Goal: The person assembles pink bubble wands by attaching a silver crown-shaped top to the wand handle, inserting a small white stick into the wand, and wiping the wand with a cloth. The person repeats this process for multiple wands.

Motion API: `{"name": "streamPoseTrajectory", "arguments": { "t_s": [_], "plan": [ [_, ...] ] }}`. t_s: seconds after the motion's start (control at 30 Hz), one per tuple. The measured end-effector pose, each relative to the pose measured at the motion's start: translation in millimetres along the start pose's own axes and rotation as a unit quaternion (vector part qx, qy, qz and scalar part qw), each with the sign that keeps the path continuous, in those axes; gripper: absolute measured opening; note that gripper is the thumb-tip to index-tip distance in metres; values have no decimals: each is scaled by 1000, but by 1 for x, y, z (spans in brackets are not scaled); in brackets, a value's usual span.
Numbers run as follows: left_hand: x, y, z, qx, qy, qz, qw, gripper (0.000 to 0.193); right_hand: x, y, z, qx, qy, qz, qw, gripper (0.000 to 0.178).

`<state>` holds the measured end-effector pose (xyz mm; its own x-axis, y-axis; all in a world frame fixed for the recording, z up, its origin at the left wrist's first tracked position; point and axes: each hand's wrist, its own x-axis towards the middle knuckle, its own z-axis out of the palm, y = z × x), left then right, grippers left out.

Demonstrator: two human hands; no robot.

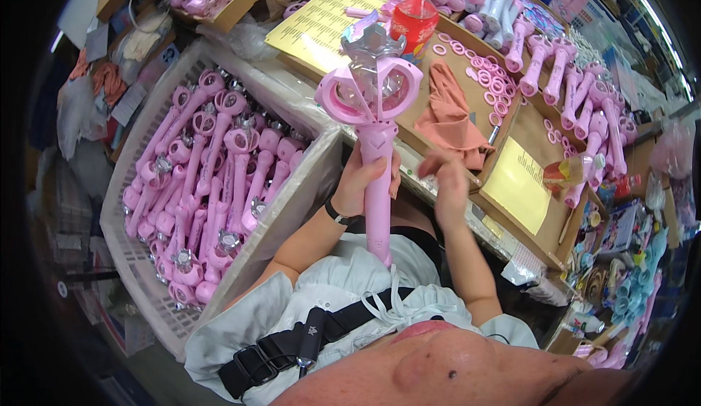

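Observation:
A pink toy wand (377, 209) stands upright before my chest. Its head has a clear dome inside a pink ring frame, topped by a silver crown. My left hand (359, 185) is wrapped around the upper handle, just below the head. To the right of the wand, my right hand (447, 179) is raised and apart from it. Motion smears its fingers, so I cannot tell whether they hold anything. Beyond the right hand, a crumpled orange cloth (451, 117) lies in a cardboard tray (456, 55).
At left, a white plastic basket (117, 223) holds many similar pink wands. Loose pink rings (496, 85) lie in the tray near a red-capped bottle (415, 23). Yellow printed sheets (517, 187) lie at right, and more wands (537, 63) are piled at the far right.

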<state>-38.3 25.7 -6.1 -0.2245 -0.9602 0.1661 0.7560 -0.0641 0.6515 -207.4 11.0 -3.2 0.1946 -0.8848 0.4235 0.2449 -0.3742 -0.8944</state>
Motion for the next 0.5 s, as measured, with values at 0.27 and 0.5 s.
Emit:
{"name": "streamPoseTrajectory", "arguments": {
  "t_s": [0.27, 0.5],
  "plan": [
    [-2, -2, 17, 53, 0, -14, 998, 38, 80, -42, 19, 68, 20, 80, 994, 69],
    [2, 4, 8, 90, 49, 46, 994, 40, -18, 2, 23, 215, 26, 194, 957, 81]
  ]
}}
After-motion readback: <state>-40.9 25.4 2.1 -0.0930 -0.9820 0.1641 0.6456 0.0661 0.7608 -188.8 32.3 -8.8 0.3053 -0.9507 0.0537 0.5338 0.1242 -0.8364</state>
